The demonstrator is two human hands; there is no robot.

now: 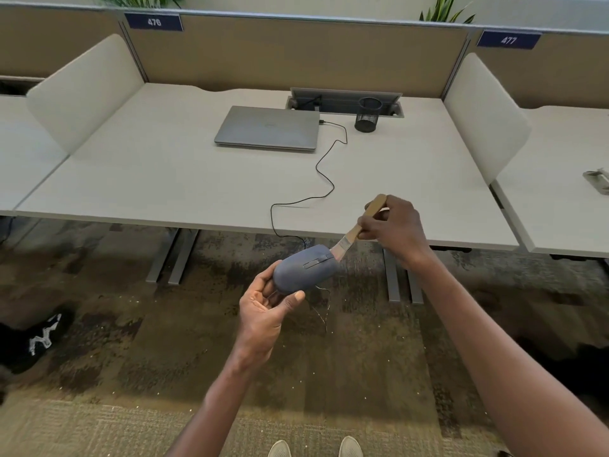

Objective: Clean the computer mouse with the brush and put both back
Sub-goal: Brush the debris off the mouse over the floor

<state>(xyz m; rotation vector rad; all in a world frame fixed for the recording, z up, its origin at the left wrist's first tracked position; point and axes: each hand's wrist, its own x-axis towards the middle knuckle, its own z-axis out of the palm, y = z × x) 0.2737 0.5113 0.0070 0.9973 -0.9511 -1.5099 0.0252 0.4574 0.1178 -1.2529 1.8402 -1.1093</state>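
Desk upper frame. Left hand grips blue-grey mouse mid-frame; right hand grasps brush, bristles touching mouse. Closed laptop, cable behind.

Ahead of both hands, the near half of the desk is left bare, so a wide landing area is offered there. It is crossed only by the black cable, which snakes from the mouse held off the desk edge up to the closed laptop. Farther beyond the right hand, the way is narrowed by a mesh pen cup. Sideways reach is bounded by white divider panels on either flank
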